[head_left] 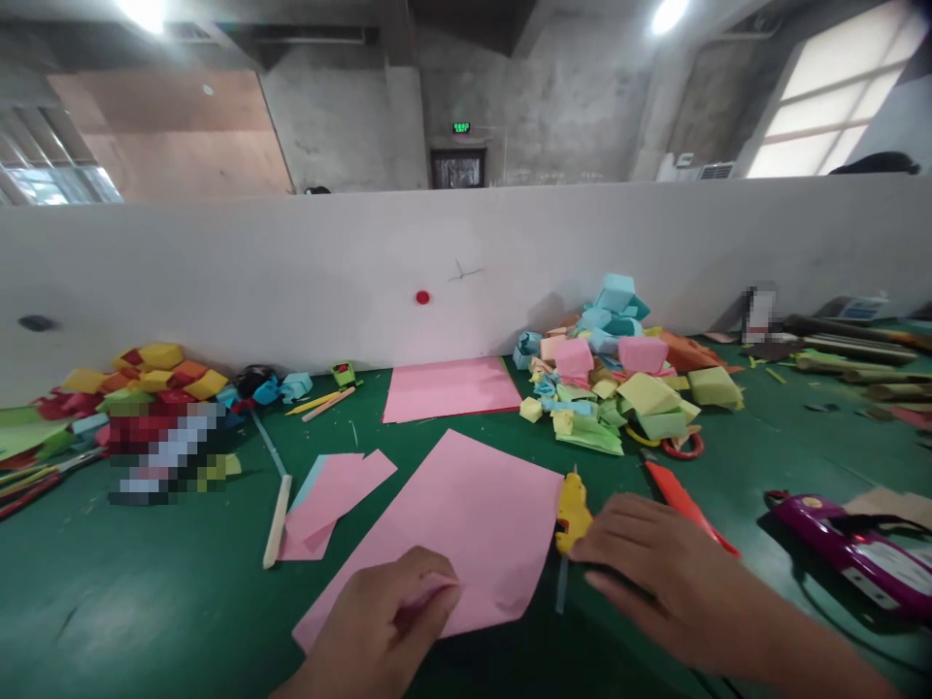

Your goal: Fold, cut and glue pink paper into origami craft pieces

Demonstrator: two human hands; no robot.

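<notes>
A pink paper sheet (484,515) lies at an angle on the green table in front of me. My left hand (385,616) is closed at its near edge, pinching a folded bit of pink paper between thumb and fingers. My right hand (655,568) is at the right of the sheet, its fingers curled over the handle side of a yellow hot glue gun (573,515). The handle is mostly hidden by the fingers. A clear glue stick (560,584) sticks out of the gun's rear, and its nozzle points away from me.
Left of the sheet are pink paper offcuts (335,500) and a white-handled tool (277,519). Colourful paper pieces (618,369) are heaped at the back right, more (156,374) at the left. An orange cutter (684,500) and a purple device (851,544) lie right.
</notes>
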